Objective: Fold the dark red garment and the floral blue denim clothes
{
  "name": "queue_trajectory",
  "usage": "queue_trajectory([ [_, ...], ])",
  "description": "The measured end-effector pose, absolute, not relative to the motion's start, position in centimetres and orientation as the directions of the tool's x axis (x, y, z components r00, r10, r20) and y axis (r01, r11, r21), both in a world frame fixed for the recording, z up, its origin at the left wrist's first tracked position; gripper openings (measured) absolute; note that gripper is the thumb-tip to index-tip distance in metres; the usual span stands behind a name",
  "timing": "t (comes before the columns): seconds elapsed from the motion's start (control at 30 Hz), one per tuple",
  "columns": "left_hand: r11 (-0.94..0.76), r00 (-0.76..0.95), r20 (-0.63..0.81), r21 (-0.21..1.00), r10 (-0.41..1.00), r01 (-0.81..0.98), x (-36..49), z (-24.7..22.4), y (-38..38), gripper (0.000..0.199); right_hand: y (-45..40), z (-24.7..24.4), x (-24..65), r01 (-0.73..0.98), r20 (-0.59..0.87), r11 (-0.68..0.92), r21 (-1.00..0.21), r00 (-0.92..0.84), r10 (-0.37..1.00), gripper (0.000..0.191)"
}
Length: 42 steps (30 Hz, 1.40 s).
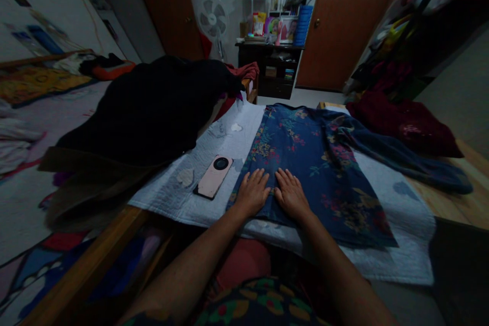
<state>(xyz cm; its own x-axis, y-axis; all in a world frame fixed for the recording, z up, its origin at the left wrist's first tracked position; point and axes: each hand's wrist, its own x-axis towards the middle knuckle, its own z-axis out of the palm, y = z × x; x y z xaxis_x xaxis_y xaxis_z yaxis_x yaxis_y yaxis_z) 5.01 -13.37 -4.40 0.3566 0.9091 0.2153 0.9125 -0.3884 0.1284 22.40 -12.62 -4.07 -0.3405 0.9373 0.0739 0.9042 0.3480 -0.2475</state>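
Note:
A dark blue floral garment [305, 163] lies spread over a pale quilted cloth [408, 234], with one long sleeve [412, 163] stretched out to the right. My left hand [252, 191] rests flat on the garment's left part, fingers pointing away from me. Beside it, my right hand [291, 194] also lies flat on the fabric, fingers stretched. A small gap separates the two hands, and neither holds anything. Left of my left hand, a pinkish phone [214, 177] with a round dark camera ring lies on the quilted cloth.
A large heap of dark clothes [148, 107] rises at the left. A maroon garment [408, 122] lies at the far right on a wooden surface [451, 198]. Behind are a dark cabinet [265, 74], a white fan [214, 18] and a brown door [344, 25].

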Motion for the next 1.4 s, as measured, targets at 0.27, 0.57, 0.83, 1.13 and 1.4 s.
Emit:
queue_trajectory([
  [0.27,-0.407,0.381,0.189,0.128,0.905,0.904,4.8,-4.5,-13.4,0.055,-14.1,-4.1,23.2,0.896,0.045,0.389,-0.212,-0.389,0.920,0.064],
  [0.57,-0.412,0.388,0.207,0.093,0.898,0.906,4.8,-4.7,-13.5,0.056,-15.1,-3.8,23.5,0.892,-0.003,0.386,-0.237,-0.398,0.918,0.067],
  [0.83,-0.418,0.395,0.170,0.132,0.903,0.899,4.6,-4.7,-13.3,0.063,-15.8,-3.4,22.3,0.918,-0.011,0.318,-0.235,-0.330,0.944,0.086],
  [1.13,-0.414,0.392,0.178,0.114,0.903,0.903,4.7,-4.6,-13.5,0.061,-15.6,-3.2,22.7,0.909,-0.062,0.346,-0.232,-0.369,0.927,0.098],
  [1.4,-0.421,0.399,0.168,0.132,0.902,0.897,4.7,-4.4,-13.7,0.067,-15.1,-3.3,23.6,0.873,-0.082,0.367,-0.322,-0.412,0.907,0.106],
])
